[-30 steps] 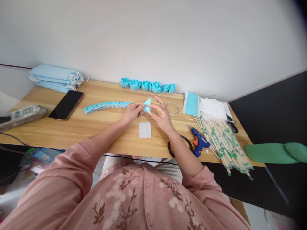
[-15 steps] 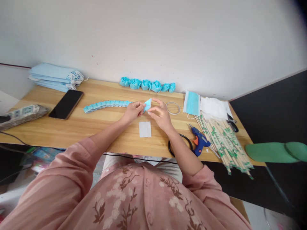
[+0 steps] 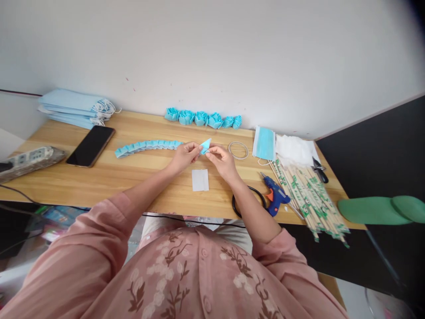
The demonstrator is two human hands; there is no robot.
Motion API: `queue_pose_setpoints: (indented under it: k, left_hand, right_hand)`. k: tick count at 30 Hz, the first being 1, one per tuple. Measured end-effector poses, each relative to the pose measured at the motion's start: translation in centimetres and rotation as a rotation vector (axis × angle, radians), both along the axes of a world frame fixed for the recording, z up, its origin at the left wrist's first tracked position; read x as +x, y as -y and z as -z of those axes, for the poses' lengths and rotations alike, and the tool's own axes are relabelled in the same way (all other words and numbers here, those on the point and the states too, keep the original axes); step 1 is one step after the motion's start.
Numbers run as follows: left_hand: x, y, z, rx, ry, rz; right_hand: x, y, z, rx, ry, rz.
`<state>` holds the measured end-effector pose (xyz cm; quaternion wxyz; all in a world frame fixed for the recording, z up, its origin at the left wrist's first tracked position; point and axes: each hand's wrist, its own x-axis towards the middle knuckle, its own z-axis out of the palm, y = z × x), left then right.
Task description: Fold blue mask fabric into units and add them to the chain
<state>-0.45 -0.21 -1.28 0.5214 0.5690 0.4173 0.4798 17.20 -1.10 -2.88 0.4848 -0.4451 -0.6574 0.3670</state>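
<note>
Between my hands is a small folded blue piece [image 3: 205, 145] with a pointed top. My left hand [image 3: 186, 156] pinches its left side. The fingertips of my right hand [image 3: 222, 160] are closed on its lower right edge. Just below, a white square [image 3: 200, 180] lies flat on the wooden table [image 3: 166, 195]. A curved row of folded blue pieces [image 3: 146, 145] stretches leftward from behind my left hand. Along the wall stand several blue rosettes [image 3: 201, 118].
Right of my hands lie a tape ring [image 3: 238, 150], a blue mask [image 3: 264, 143], a glue gun [image 3: 275, 193], wrapped sticks [image 3: 312, 199], white sheets [image 3: 295, 150] and a green bottle [image 3: 368, 210]. At left are a phone [image 3: 91, 146], stacked masks [image 3: 71, 106] and a power strip [image 3: 35, 159].
My right hand's fingers, raised and spread beside the piece before, have come down and closed on its lower right edge. The blue piece is tilted further to the right.
</note>
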Motion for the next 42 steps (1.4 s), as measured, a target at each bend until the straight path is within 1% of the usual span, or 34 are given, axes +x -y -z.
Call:
queue_pose_setpoints:
  k: [5, 10, 15, 22, 28, 30, 33, 42]
  left_hand:
    - [-0.03, 0.08, -0.04, 0.013, -0.008, 0.012]
    - [0.02, 0.04, 0.04, 0.018, -0.010, 0.025]
    - [0.03, 0.04, 0.01, 0.028, -0.012, 0.036]
    - [-0.01, 0.04, 0.14, 0.037, -0.003, 0.050]
    - [-0.01, 0.02, 0.25, 0.029, -0.024, 0.041]
    - [-0.02, 0.02, 0.24, 0.031, -0.030, 0.041]
    - [-0.06, -0.01, 0.28, 0.041, -0.047, 0.039]
    - [-0.19, -0.12, 0.31, 0.052, -0.084, 0.018]
  right_hand:
    - [-0.19, 0.12, -0.06, -0.148, -0.116, -0.015]
    - [-0.35, 0.21, -0.32, -0.209, -0.139, 0.014]
    - [-0.50, 0.28, -0.61, -0.243, -0.175, 0.028]
    - [-0.45, 0.21, -0.49, -0.263, -0.171, 0.055]
    - [-0.47, 0.14, -0.68, -0.338, -0.313, -0.017]
    - [-0.49, 0.16, -0.76, -0.352, -0.322, -0.051]
    - [-0.53, 0.20, -0.85, -0.328, -0.317, -0.098]
    - [-0.52, 0.27, -0.95, -0.314, -0.305, -0.100]
